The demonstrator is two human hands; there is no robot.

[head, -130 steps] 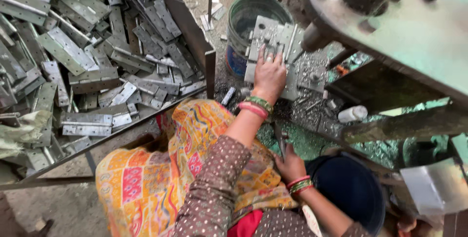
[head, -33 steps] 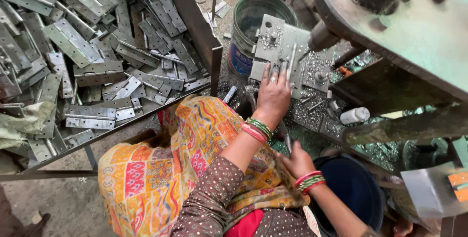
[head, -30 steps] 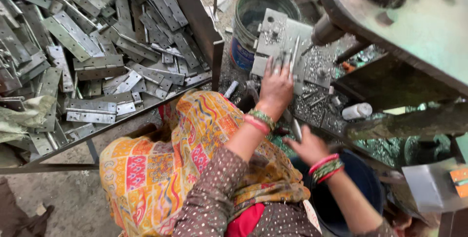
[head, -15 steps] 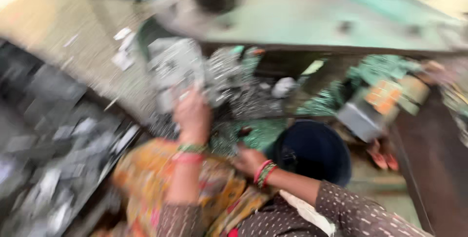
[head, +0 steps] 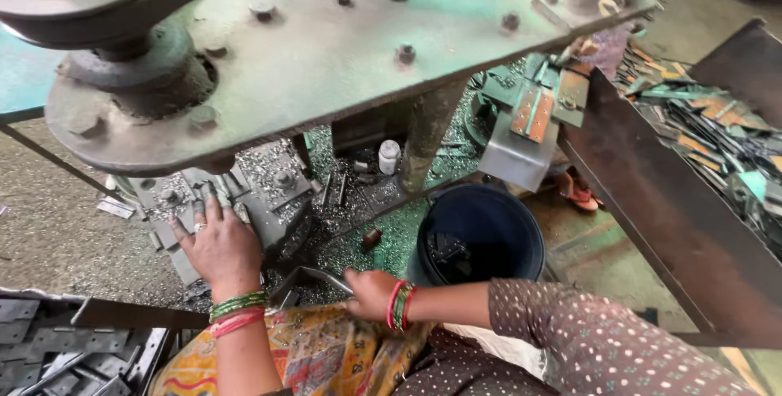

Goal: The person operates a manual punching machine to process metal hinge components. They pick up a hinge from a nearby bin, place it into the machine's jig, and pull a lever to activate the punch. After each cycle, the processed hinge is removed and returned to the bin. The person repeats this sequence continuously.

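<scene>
My left hand [head: 213,245] lies palm down, fingers spread, on a pile of flat grey metal plates [head: 265,200] on the bed of a press. Green and pink bangles ring that wrist. My right hand [head: 371,292] is closed around the end of a thin metal lever [head: 314,275] near my lap, with red and green bangles on its wrist. A patterned orange and yellow cloth [head: 318,355] covers my knees.
A large grey-green press frame [head: 326,46] with bolts hangs overhead. A dark blue bucket [head: 476,237] stands by my right arm. Trays of metal strips lie at the lower left [head: 65,359] and at the right [head: 717,143]. Metal shavings and a small white bottle [head: 389,156] sit on the bed.
The view has swung right, from the left tray toward the press and bucket. My left hand stays on the plates; my right hand has moved to the lever and closed on it.
</scene>
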